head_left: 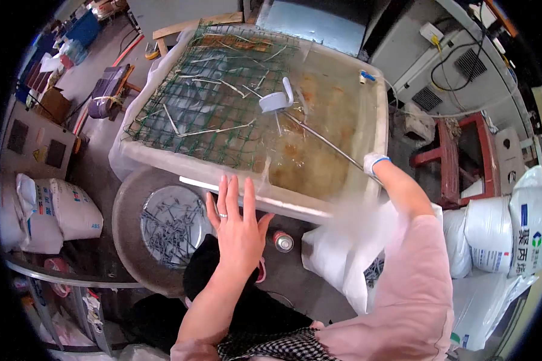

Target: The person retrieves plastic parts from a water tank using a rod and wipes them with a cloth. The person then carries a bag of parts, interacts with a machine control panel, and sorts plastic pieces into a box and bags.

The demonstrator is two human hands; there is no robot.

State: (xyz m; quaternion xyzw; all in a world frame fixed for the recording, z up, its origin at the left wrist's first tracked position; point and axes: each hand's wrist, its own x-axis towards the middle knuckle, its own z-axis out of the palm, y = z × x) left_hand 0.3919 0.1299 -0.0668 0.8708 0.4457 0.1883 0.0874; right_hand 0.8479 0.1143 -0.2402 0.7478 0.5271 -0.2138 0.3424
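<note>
Gripping a metal pole [326, 142], the gloved right hand [376, 161] holds its white head [274, 102] over the tub [379, 123], upper centre; the left hand [238, 219] splays its fingers. Work looks unfinished: strips [171, 119] litter upper-left netting [244, 141].

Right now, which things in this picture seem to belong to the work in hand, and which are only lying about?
Seem to belong:
long metal rod, in the gloved right hand
tank of water, beneath the rod
green mesh, over part of the tank
possibly the grey basin

Probably just lying about:
can on the floor
red metal frame
white sacks at left
</note>
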